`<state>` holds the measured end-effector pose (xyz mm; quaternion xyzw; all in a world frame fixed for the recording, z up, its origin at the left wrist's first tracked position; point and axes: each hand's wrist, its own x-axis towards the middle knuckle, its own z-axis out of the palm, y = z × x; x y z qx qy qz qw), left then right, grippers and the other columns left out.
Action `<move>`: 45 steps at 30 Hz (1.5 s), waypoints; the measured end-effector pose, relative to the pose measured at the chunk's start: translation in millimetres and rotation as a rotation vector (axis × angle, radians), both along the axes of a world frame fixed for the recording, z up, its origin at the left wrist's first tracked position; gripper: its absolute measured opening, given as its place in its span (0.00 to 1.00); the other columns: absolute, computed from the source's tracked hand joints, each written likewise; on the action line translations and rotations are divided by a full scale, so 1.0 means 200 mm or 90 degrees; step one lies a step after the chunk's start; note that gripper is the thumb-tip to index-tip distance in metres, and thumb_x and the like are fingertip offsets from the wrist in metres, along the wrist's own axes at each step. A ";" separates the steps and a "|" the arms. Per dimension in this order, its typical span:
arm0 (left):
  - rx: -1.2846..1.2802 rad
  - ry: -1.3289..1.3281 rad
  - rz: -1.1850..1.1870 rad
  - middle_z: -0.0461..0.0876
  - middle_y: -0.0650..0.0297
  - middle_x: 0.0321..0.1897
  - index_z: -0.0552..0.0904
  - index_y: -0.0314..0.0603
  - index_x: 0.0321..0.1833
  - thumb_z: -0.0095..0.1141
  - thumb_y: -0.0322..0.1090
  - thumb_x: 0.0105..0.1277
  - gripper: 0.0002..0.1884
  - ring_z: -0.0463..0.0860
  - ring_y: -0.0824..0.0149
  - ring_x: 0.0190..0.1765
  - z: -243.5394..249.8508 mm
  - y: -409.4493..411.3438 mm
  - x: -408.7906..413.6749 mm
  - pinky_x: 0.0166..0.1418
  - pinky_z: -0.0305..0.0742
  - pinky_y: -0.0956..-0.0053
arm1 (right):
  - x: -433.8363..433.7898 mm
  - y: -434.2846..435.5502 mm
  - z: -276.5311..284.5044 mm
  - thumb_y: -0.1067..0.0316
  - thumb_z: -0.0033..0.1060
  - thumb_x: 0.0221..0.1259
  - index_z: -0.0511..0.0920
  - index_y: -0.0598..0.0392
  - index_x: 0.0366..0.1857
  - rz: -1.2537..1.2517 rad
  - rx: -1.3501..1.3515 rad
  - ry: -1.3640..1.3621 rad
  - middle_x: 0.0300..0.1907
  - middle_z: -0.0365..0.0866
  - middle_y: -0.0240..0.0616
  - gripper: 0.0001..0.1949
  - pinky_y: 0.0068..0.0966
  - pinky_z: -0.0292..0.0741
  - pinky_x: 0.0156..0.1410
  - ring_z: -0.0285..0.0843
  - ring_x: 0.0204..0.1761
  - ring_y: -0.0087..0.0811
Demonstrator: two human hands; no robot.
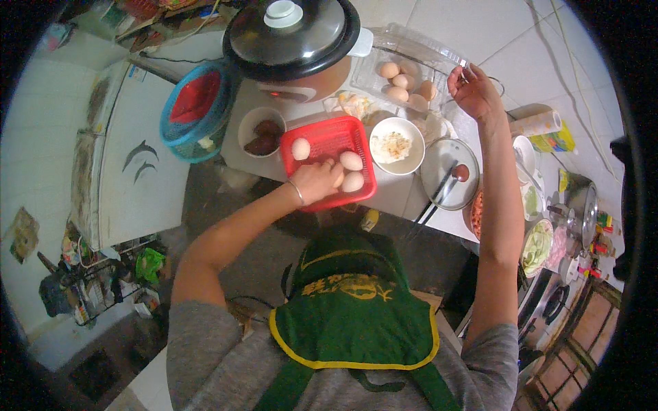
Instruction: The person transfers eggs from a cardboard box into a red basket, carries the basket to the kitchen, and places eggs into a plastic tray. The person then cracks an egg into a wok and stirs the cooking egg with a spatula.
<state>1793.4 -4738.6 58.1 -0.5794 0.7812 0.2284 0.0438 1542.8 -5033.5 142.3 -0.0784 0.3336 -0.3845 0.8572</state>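
Note:
My left hand (317, 181) is inside a red plastic basket (366, 154), its fingers on an egg (338, 179) that they partly hide. More eggs (351, 161) lie around it in the basket. My right hand (475, 92) is raised at the back right, its fingertips at the edge of the opened lid of a clear plastic egg carton (367, 77). Several brown eggs (403, 81) sit in that carton. Between basket and right forearm are a white bowl (378, 162) of pale crumbly food and a glass lid (437, 154) bearing black chopsticks (443, 186) and a small brown round item (460, 173).
A large lidded cooker (313, 82) stands behind the basket. Left of the basket is a bowl (248, 123) with dark pieces; farther left are blue and red baskets (169, 108). Plates of food (537, 246) and a metal pot (581, 210) stand at the right.

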 end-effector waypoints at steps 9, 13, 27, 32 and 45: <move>0.033 0.003 -0.017 0.72 0.51 0.45 0.64 0.40 0.54 0.56 0.44 0.55 0.27 0.77 0.50 0.43 -0.07 -0.07 0.06 0.43 0.73 0.57 | 0.00 -0.01 0.00 0.65 0.40 0.64 0.68 0.61 0.36 -0.003 -0.015 -0.007 0.33 0.72 0.44 0.09 0.36 0.76 0.42 0.74 0.34 0.36; 0.125 0.088 0.045 0.71 0.51 0.46 0.65 0.40 0.54 0.55 0.42 0.56 0.25 0.75 0.50 0.46 -0.01 -0.12 0.08 0.48 0.70 0.59 | -0.01 -0.02 -0.01 0.65 0.40 0.64 0.68 0.61 0.37 -0.013 0.003 -0.030 0.33 0.72 0.44 0.09 0.36 0.76 0.43 0.74 0.34 0.37; 0.201 0.643 0.249 0.72 0.58 0.47 0.64 0.35 0.57 0.54 0.39 0.60 0.25 0.72 0.66 0.50 0.21 -0.41 0.08 0.54 0.68 0.73 | 0.01 -0.01 -0.01 0.65 0.39 0.64 0.68 0.60 0.34 -0.003 -0.044 0.010 0.30 0.74 0.42 0.09 0.34 0.78 0.41 0.75 0.30 0.34; 0.108 0.816 0.333 0.74 0.53 0.45 0.64 0.31 0.54 0.55 0.37 0.59 0.25 0.74 0.64 0.48 0.24 -0.84 -0.14 0.51 0.70 0.73 | 0.01 0.02 0.03 0.67 0.41 0.62 0.68 0.59 0.33 -0.030 -0.006 -0.034 0.28 0.72 0.40 0.07 0.32 0.77 0.39 0.74 0.31 0.33; -0.178 -0.173 0.000 0.70 0.45 0.53 0.60 0.24 0.58 0.62 0.37 0.45 0.38 0.75 0.55 0.53 -0.44 -1.81 -0.34 0.51 0.74 0.68 | 0.16 0.07 0.07 0.64 0.39 0.65 0.69 0.57 0.33 0.047 -0.036 -0.051 0.28 0.74 0.37 0.09 0.30 0.77 0.43 0.75 0.32 0.30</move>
